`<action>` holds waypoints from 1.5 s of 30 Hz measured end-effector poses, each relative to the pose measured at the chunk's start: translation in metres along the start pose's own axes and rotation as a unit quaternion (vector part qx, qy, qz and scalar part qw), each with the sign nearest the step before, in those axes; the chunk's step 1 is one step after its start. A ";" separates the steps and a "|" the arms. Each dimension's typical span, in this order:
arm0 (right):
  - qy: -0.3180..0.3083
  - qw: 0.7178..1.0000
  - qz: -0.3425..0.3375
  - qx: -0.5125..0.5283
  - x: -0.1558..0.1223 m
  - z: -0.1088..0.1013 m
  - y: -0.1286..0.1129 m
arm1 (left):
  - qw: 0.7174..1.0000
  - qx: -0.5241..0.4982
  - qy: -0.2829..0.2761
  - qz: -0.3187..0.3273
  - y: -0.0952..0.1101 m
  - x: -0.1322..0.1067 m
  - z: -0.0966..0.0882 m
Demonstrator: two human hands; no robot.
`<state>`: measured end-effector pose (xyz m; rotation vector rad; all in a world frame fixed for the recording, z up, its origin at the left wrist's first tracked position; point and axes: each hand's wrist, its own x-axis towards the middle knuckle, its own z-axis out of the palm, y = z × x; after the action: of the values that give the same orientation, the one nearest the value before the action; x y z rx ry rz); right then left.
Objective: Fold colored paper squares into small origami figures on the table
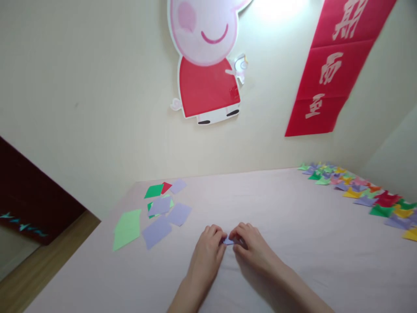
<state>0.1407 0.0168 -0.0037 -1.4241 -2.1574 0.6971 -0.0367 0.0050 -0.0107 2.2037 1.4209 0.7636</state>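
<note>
Both hands low and centred on the pale pink tabletop (293, 226), close to my edge of it.

Left hand (208, 245): fingers curled in narrow, tips pinching the left end of a small lilac folded paper piece (228, 241).
Right hand (250, 243): the same posture mirrored, fingertips closed on the right end. The knuckles of the two hands nearly meet.

The paper sits between the two sets of fingertips, on or just above the table; I cannot tell which. Only a sliver of it shows, so the fold itself is hidden.

Step in hand, as I judge it: pressing or tightening a crease on a piece already folded down small.

Next move, as I judge it, calls for keeping the edges lined up under the tips and firm, even pressure along the crease. At this size a slip would skew the fold.

Around me:
- Left, near: loose flat square sheets of lilac paper (156, 231), one light green sheet (127, 228), and darker green and red sheets (153, 191) farther back, some overlapping.
- Right, well apart: a band of finished folded paper shapes in mixed colours (358, 189) along the far right of the table.
- Wall ahead: a cartoon pig cutout in a red dress (205, 65) and a red paper banner with white characters (332, 74).
</note>
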 end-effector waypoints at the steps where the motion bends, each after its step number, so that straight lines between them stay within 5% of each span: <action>1: -0.002 1.000 -0.021 -0.003 -0.001 0.000 0.000 | 1.000 0.003 0.001 0.007 -0.001 0.001 0.000; 7: 0.040 0.995 -0.049 -0.079 0.005 0.008 0.006 | 1.000 0.016 0.025 0.003 -0.002 0.007 -0.001; 15: 0.088 0.994 -0.059 0.033 0.004 0.008 0.010 | 0.993 -0.093 0.054 -0.051 0.006 0.004 0.003; 30: 0.050 0.998 -0.031 0.038 0.002 0.007 0.011 | 0.986 -0.143 0.043 -0.076 0.003 0.003 -0.003; 39: 0.024 0.976 0.035 0.213 0.000 0.009 0.008 | 0.955 -0.245 0.042 -0.161 0.007 0.004 0.000; 45: 0.025 0.980 0.017 0.197 0.000 0.010 0.004 | 0.939 -0.285 0.046 -0.187 0.008 0.000 -0.004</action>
<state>0.1370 0.0164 -0.0141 -1.2527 -1.8305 1.0238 -0.0337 0.0016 -0.0033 1.4273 1.3817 0.9917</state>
